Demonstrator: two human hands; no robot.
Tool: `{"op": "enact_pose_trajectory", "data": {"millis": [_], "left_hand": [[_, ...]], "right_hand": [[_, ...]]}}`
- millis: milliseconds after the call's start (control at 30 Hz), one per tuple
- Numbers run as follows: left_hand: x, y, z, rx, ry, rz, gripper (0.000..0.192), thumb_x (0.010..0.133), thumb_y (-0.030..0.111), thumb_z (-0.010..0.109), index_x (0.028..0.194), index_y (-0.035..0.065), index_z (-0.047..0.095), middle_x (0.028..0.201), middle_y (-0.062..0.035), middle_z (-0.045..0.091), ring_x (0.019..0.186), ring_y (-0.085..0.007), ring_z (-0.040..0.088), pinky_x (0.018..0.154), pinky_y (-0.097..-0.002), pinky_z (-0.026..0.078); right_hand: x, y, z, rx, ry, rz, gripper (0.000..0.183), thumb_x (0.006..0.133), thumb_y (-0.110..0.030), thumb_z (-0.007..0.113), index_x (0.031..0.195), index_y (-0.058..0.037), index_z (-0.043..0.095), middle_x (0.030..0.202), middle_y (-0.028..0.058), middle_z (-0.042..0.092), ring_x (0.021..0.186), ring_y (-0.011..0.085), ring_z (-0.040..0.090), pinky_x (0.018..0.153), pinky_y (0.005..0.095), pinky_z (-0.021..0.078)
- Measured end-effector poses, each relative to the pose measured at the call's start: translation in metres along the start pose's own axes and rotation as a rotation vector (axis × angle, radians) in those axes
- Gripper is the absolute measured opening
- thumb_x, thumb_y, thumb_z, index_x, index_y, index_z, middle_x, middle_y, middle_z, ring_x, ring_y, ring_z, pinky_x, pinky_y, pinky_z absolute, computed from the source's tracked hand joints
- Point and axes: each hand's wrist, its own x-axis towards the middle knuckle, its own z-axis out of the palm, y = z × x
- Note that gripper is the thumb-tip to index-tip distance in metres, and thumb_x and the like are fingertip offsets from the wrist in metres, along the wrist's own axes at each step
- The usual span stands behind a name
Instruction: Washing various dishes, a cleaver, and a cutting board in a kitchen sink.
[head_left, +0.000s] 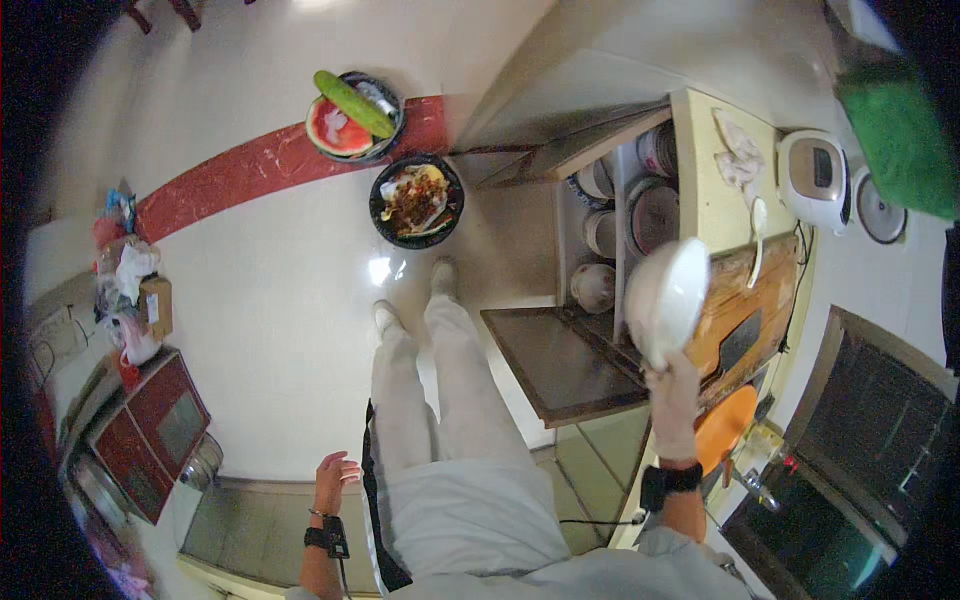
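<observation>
My right hand (673, 409) grips the near edge of a white bowl (679, 300), which is tilted on its side over the edge of the counter, in front of the open cabinet. A wooden chopping board (769, 300) with a dark cleaver blade (740, 343) on it lies just beyond the bowl. My left hand (337, 480) hangs beside my left leg, fingers apart, holding nothing. Stacked bowls (600, 234) and a round pot or jar (592, 288) stand on the cabinet shelves. A white spoon (758, 232) rests partly on the chopping board.
The open cabinet door (566, 367) juts out near my legs. A bin of food scraps (417, 201) and another bin with a watermelon rind (337, 131) stand on the floor ahead. An orange basin (724, 427) is by the faucet (761, 491). A white rice cooker (814, 180) stands farther along.
</observation>
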Motion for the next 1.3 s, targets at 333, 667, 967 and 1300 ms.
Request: {"op": "enact_pose_trajectory", "data": {"millis": [333,667,967,1300], "left_hand": [[-0.014,-0.042,-0.008,-0.152,0.177,-0.077,0.024,0.089,0.02,0.046,0.102,0.0012,0.052,0.079,-0.0074,0.059,0.067,-0.0132,0.057,0.059,-0.0228,0.047],[-0.004,-0.111,-0.015,-0.201,0.153,-0.124,0.023,0.087,0.021,0.048,0.098,0.0022,0.056,0.08,-0.0003,0.058,0.067,-0.0082,0.051,0.063,-0.0211,0.042],[0.019,-0.097,-0.036,-0.16,0.239,-0.132,0.027,0.087,0.026,0.05,0.103,0.0035,0.053,0.081,0.0033,0.054,0.073,-0.0069,0.049,0.065,-0.0213,0.041],[0.079,-0.127,-0.111,0.025,0.231,-0.087,0.021,0.092,0.019,0.039,0.097,0.0059,0.054,0.083,0.002,0.057,0.074,-0.0082,0.053,0.062,-0.0243,0.044]], "right_hand": [[0.153,0.071,0.103,-0.637,0.02,-0.182,0.051,0.088,-0.037,0.044,0.072,0.0098,0.055,0.07,0.0288,0.054,0.073,0.0452,0.053,0.064,0.0422,0.0428],[0.251,0.204,0.063,-1.483,-0.174,-0.45,0.068,0.078,-0.019,0.052,0.135,0.0023,0.02,0.104,0.0214,0.051,0.063,0.0277,0.053,0.051,0.0418,0.0416],[0.291,0.248,0.022,-1.27,0.015,-0.203,0.057,0.081,-0.017,0.048,0.129,-0.001,0.022,0.091,0.0167,0.054,0.059,0.0255,0.052,0.048,0.041,0.0406],[0.325,0.26,-0.009,-1.243,0.125,-0.126,0.046,0.079,-0.022,0.05,0.116,-0.0027,0.03,0.083,0.0139,0.054,0.057,0.0248,0.053,0.048,0.0393,0.0413]]}}
